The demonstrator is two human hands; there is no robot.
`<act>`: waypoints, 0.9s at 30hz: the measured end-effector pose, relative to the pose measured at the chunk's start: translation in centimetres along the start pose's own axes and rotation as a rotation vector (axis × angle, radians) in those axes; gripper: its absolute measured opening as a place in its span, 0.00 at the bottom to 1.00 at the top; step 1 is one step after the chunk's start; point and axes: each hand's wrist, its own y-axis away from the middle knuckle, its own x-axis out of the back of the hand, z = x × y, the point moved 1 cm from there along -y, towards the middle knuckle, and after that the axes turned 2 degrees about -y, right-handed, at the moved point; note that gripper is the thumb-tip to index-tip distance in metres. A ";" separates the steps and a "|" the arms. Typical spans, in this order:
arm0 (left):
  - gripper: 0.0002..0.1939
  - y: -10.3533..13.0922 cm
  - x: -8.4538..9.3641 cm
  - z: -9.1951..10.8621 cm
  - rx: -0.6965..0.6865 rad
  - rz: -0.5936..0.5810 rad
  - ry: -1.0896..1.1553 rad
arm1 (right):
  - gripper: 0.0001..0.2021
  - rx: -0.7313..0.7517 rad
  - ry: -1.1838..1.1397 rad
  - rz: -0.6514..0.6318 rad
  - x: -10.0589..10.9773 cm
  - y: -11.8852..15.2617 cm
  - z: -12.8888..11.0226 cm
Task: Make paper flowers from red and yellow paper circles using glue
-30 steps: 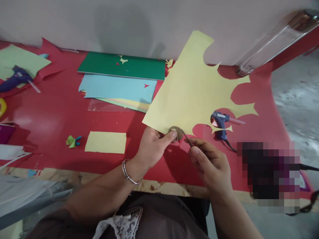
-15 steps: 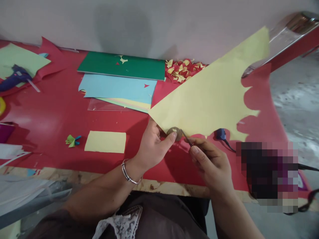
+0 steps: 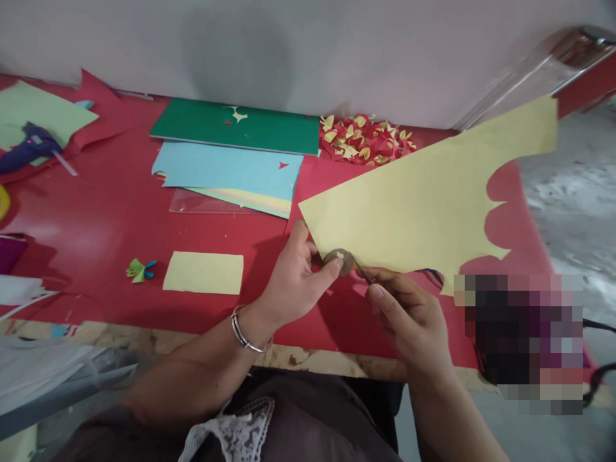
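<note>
A large yellow sheet (image 3: 409, 205) with scalloped cuts along its right side is held up over the red table. My left hand (image 3: 301, 276) pinches its lower left corner, the thumb pressing a round grey-brown disc (image 3: 342, 263) against the paper. In my right hand (image 3: 409, 314) is a thin dark metal tool, probably scissors (image 3: 362, 268), its tip at the disc's right edge. The fingers of my right hand are closed round the handle and partly hidden.
A green board (image 3: 235, 131), blue sheets (image 3: 231, 163) and a pile of red and yellow scraps (image 3: 363, 138) lie at the back. Nearer are a yellow rectangle (image 3: 203, 273) and a small paper flower (image 3: 139, 270). A glue gun (image 3: 33, 144) lies far left.
The yellow sheet has turned clockwise in my left hand, its far right end dropping lower and further right. The disc has moved slightly right with it, and the tool tip stays beside the disc.
</note>
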 end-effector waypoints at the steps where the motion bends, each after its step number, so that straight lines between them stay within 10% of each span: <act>1: 0.26 0.0 0.0 0.1 0.011 -0.001 -0.004 | 0.19 0.007 0.000 0.001 0.0 0.0 -0.1; 11: 0.29 -0.1 0.5 0.7 0.066 -0.075 -0.052 | 0.17 0.028 0.042 0.031 -0.3 -0.1 -0.3; 27: 0.28 -0.1 0.9 -0.2 -0.051 0.129 -0.287 | 0.18 -0.022 -0.186 0.010 -0.7 0.2 -0.3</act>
